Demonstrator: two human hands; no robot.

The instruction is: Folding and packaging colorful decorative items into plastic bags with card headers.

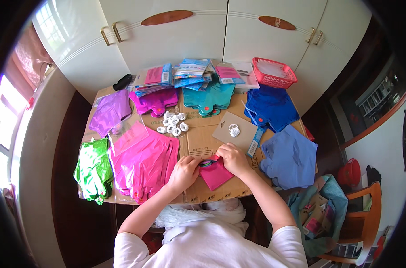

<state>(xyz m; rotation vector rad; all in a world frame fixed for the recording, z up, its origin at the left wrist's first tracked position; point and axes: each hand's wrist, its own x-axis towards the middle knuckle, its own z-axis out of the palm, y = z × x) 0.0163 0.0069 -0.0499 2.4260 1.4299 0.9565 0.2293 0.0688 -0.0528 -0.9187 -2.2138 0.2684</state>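
At the table's near edge, a small folded bundle of foil balloons [215, 175] is held between my hands. Magenta foil wraps its outside, and green and dark layers show at its upper edge. My left hand [185, 172] is closed on its left corner, while the fingers of my right hand [232, 159] pinch its upper right corner. Just beyond my right hand lies a brown backing card [224, 133] with a small coil of white string [234, 130] on it. A clear sleeve with a blue printed label [255, 144] is beside the card.
Flat foil balloons lie in piles: pink [142, 163], green [94, 167], purple [110, 111], teal [212, 94], dark blue [272, 107] and light blue [288, 157]. Several white string coils [171, 123] sit mid-table. Printed packets [191, 71] and a red basket [274, 82] stand at the back.
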